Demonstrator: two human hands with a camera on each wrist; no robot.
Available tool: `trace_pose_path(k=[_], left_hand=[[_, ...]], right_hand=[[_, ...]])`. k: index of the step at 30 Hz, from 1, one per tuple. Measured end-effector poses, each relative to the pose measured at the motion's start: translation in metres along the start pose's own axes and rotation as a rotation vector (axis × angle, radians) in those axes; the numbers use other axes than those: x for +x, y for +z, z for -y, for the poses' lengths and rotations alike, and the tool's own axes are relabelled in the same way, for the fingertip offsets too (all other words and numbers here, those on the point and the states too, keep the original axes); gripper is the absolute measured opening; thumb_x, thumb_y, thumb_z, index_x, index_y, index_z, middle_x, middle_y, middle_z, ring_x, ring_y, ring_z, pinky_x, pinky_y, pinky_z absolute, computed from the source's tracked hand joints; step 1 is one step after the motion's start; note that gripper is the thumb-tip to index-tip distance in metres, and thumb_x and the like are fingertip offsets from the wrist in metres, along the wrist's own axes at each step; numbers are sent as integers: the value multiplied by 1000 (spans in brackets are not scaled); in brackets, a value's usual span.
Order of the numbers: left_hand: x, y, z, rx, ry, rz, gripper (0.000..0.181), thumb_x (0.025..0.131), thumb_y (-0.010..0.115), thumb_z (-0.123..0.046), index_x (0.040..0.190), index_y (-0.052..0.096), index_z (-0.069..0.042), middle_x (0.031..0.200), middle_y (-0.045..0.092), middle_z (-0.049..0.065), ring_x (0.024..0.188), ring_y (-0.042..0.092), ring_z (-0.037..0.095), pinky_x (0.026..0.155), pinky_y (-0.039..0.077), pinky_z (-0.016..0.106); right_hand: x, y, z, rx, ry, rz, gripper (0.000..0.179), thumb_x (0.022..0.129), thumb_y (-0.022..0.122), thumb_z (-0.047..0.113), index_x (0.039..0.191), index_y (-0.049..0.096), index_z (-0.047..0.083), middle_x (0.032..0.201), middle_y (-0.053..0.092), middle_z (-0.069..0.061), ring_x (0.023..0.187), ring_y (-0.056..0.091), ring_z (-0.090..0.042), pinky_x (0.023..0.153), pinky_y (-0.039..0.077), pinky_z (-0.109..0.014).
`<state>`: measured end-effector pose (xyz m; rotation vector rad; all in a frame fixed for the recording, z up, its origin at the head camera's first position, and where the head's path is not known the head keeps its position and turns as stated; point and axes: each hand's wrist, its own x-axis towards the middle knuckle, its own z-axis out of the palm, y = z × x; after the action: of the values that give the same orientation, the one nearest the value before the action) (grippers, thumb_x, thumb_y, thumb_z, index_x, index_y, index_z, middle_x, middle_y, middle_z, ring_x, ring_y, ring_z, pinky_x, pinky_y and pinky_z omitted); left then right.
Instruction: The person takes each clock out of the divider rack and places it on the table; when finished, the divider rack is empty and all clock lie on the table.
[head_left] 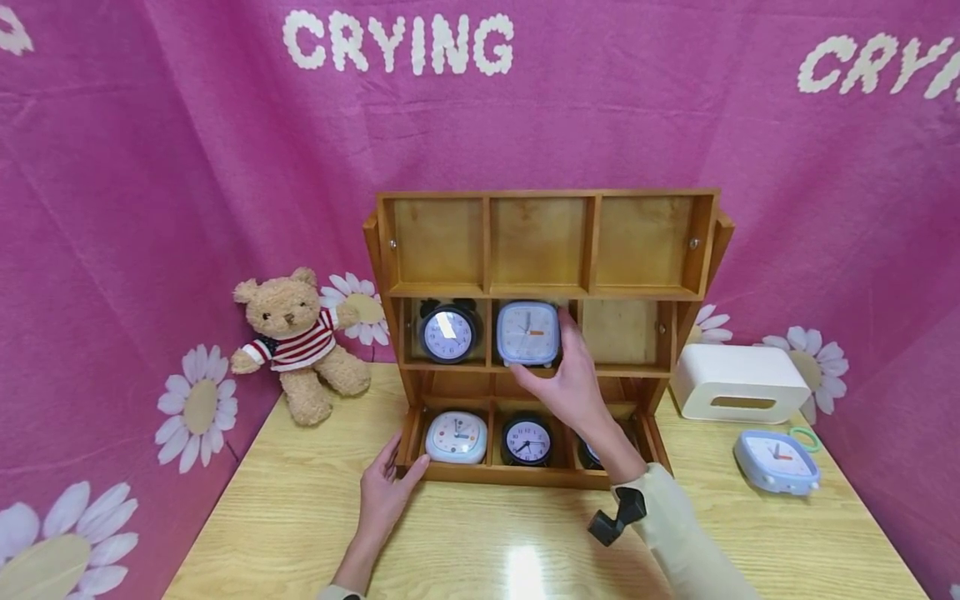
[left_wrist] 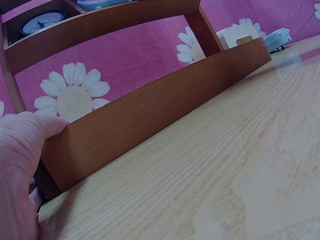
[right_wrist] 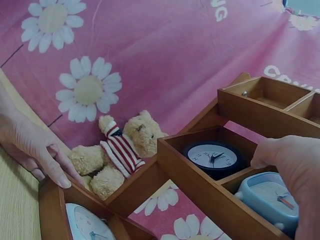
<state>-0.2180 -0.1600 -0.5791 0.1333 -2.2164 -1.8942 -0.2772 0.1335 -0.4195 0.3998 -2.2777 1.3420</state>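
A three-tier wooden display rack (head_left: 546, 293) stands on the table. My right hand (head_left: 576, 385) grips a light blue square alarm clock (head_left: 527, 335) in the middle compartment of the middle tier, thumb below and fingers at its right side. In the right wrist view this blue clock (right_wrist: 267, 200) sits beside a black round alarm clock (right_wrist: 212, 157). My left hand (head_left: 384, 492) holds the bottom tier's left front corner, its thumb (left_wrist: 52, 125) on the front board (left_wrist: 145, 107). The bottom tier holds a pale blue oval clock (head_left: 456, 437), a black clock (head_left: 527, 442) and another dark clock partly behind my right forearm.
At the left sits a teddy bear (head_left: 292, 333) in a striped sweater. To the right are a white tissue box (head_left: 738, 379), another blue alarm clock (head_left: 777, 460) and a green ring (head_left: 806, 439). A pink flowered cloth (head_left: 600, 108) hangs behind the table (head_left: 465, 542).
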Motion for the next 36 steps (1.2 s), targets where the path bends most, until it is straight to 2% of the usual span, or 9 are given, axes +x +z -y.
trace_pose_path(k=[7,15,22,27,36], left_hand=[[0,0,2,6,8,4,70,91,83,-18,150,52,3,151,53,26,143,48,38,120,35,53],[-1,-1,4,25,13,-2,70,91,84,-20,150,53,3,151,53,27,143,47,40,120,35,54],[-1,0,3,3,8,-2,71,90,84,-19,150,53,3,152,52,26,144,46,39,120,35,53],[0,-1,2,6,10,-9,70,90,85,-18,149,54,2,152,52,26,144,47,38,120,36,53],[2,1,6,-2,15,-11,69,91,84,-17,150,53,3,152,52,27,144,45,40,120,34,53]], right_hand=[[5,7,1,-45,11,1,108,78,90,22,161,25,-1,156,37,-26,136,44,-40,114,40,-61],[5,13,6,-115,87,-5,114,78,89,23,162,17,-3,157,33,-31,138,42,-44,116,39,-60],[6,22,4,-146,97,-51,115,77,92,30,162,19,2,152,38,-26,133,46,-40,114,43,-57],[7,28,3,-160,64,-90,113,77,93,33,161,23,5,148,42,-23,130,49,-37,112,46,-56],[9,33,1,-260,31,-166,111,71,94,38,156,33,2,142,48,-24,121,55,-38,100,53,-56]])
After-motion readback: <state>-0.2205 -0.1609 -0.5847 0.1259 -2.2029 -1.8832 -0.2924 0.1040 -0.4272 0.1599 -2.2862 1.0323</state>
